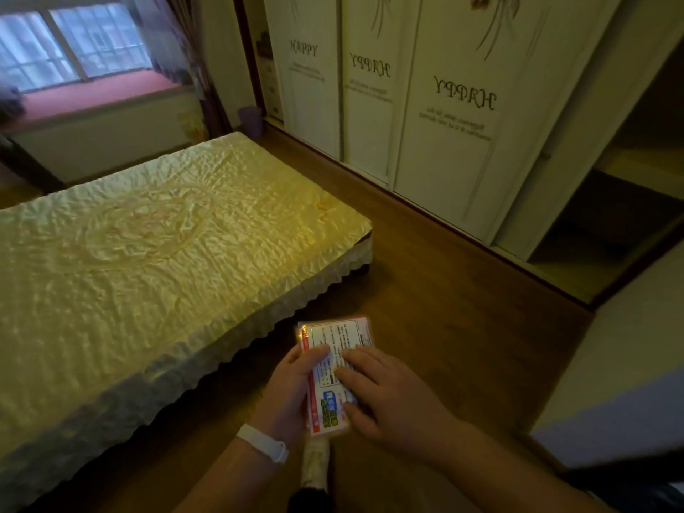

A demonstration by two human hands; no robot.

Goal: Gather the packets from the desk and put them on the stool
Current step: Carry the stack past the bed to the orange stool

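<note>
- My left hand [292, 386] is curled around the left edge of a stack of packets [335, 364], thumb across the top face and the other fingers hidden under it.
- My right hand [385, 390] lies flat on the same stack from the right, fingers spread over the printed top and thumb at the near edge, pressing down rather than closing round it.
- The packets sit between both hands, held in the air above the wooden floor [425, 283], with their red-edged far end sticking out toward 12 o'clock.
- A white wristband [263, 446] circles my left wrist.
- At 6 o'clock below the stack I can make out one foot in a pale sock [314, 464].
- A bed [148, 261] with a crinkled yellow cover fills the view from 9 to 11 o'clock.
- White wardrobe doors [436, 116] printed "HAPPY" stand from 12 to 2 o'clock.
- A window [70, 46] shows at 11 o'clock.
</note>
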